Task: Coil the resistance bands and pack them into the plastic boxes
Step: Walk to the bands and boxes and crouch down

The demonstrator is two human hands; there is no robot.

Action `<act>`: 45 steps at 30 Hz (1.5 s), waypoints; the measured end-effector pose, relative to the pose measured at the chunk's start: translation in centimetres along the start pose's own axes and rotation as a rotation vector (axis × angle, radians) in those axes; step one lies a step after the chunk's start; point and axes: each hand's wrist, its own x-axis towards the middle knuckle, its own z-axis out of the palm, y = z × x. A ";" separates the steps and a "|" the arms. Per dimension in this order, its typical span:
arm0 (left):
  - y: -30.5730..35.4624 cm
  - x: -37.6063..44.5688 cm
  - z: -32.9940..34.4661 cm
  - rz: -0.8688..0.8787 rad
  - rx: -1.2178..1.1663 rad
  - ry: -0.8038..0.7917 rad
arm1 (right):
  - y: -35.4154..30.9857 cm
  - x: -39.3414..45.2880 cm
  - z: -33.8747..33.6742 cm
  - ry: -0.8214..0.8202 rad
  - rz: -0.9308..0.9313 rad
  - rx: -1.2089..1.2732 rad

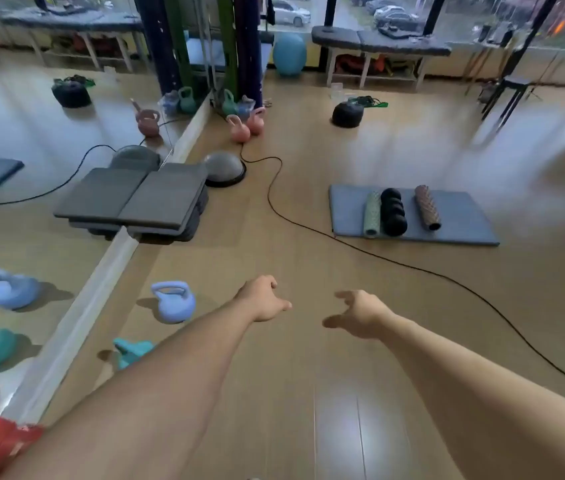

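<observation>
Both hands are stretched forward over the wooden floor [308, 393] and hold nothing: the left hand [263, 299] and the right hand [357, 315] have loosely spread fingers. I judge they only balance the walk. The tangled green resistance bands [369, 102] lie far ahead beside a black round cushion [347, 114], near small clear plastic boxes [336, 91]. A black cable [308, 226] crosses the open way; the grey mat [464, 220] stays at the right.

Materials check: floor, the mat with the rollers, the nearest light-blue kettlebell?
Floor: wood or wood-look laminate, glossy; plank seams and window glare show.
Mat: looks like foam or padded vinyl, matte grey-blue, thick soft edge.
Kettlebell: smooth matte pastel coating, probably vinyl or plastic; core cannot be told.
</observation>
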 end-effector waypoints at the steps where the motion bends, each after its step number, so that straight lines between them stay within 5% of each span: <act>1: 0.0 1.6 -0.6 -0.006 -0.020 -0.017 | -0.5 1.6 -0.1 -0.013 0.009 0.020; 11: 6.1 22.2 -9.1 0.052 -0.022 -0.005 | -5.1 21.4 -7.5 -0.038 0.061 0.047; 24: 18.3 52.0 -23.7 0.050 0.006 0.028 | -14.3 52.3 -26.7 -0.082 -0.064 -0.017; 36: 23.6 90.1 -37.5 0.091 0.067 -0.040 | -24.5 87.3 -40.0 -0.089 0.015 -0.032; 45: 36.9 114.4 -46.2 0.216 0.121 -0.086 | -27.3 109.6 -53.8 -0.013 0.122 0.118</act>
